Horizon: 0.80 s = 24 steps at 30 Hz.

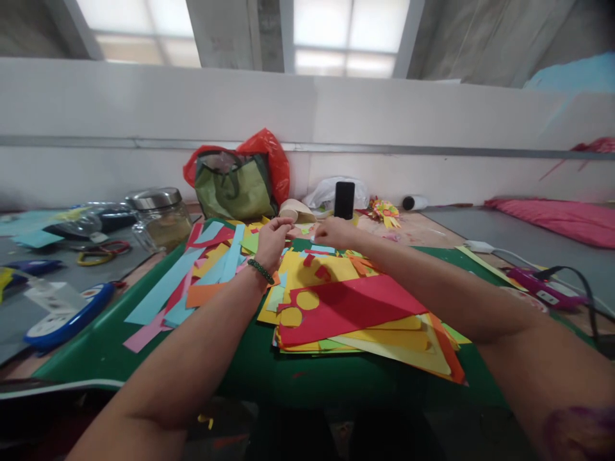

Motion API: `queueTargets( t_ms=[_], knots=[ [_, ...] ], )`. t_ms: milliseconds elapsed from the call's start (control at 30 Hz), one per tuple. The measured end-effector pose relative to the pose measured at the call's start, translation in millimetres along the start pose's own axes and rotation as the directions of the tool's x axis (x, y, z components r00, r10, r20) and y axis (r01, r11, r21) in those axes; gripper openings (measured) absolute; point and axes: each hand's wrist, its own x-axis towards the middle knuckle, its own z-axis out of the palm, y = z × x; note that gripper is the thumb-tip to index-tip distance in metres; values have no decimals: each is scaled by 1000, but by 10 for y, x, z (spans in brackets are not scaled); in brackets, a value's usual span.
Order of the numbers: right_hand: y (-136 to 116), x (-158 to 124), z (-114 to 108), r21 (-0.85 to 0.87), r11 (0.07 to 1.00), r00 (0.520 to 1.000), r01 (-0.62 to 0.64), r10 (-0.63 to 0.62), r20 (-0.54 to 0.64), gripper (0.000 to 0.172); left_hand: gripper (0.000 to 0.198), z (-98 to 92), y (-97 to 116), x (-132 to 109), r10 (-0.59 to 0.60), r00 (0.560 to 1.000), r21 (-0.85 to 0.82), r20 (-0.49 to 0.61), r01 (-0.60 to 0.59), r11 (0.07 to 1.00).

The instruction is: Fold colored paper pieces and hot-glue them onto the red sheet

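Note:
Both hands reach to the far side of the green work surface, close to each other. My left hand, with a dark green beaded bracelet at the wrist, has its fingertips pressed together; what they hold, if anything, is too small to name. My right hand is curled closed, and its grip is hidden; a small pale scrap shows by its fingertips. Beneath the hands lie scraps and sheets of coloured paper. A red sheet tops a yellow and orange stack, with two yellow paper circles at its left end.
Paper strips fan out at left. Farther left are a lidded glass jar, scissors and a blue power strip. Behind stand a green bag, an upright phone and a paper flower. A purple device lies right.

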Motion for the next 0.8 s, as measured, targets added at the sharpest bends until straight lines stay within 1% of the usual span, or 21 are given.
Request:
queueTargets(
  t_ms=[67, 133, 233, 333, 433, 533, 700, 800],
  knots=[
    [45, 32, 96, -42, 999, 997, -28, 31, 76, 20, 12, -8, -3, 3, 4, 1000, 8, 12, -4, 1000],
    [63, 62, 214, -84, 995, 991, -44, 54, 119, 19, 12, -16, -12, 6, 11, 1000, 21, 28, -12, 1000],
    [61, 105, 356, -136, 989, 988, -50, 69, 140, 21, 11, -22, -31, 16, 13, 999, 30, 41, -14, 999],
    [57, 131, 399, -156, 986, 989, -50, 70, 127, 26, 11, -24, -45, 27, 12, 999, 35, 44, -13, 999],
    [74, 135, 360, -147, 987, 993, -70, 83, 84, 28, 10, -29, -49, 30, 11, 999, 44, 49, -13, 999],
    [123, 123, 275, -107, 989, 994, -103, 107, 26, 27, 10, -39, -47, 21, 11, 998, 56, 55, -14, 998],
    [223, 47, 90, 38, 989, 989, -140, 142, -40, 21, 11, -40, -41, 7, 9, 996, 89, 86, -17, 996],
    [250, -36, 0, 129, 980, 983, -149, 161, -92, 24, 15, -31, -32, -7, 3, 994, 105, 111, -15, 994]
  ],
)
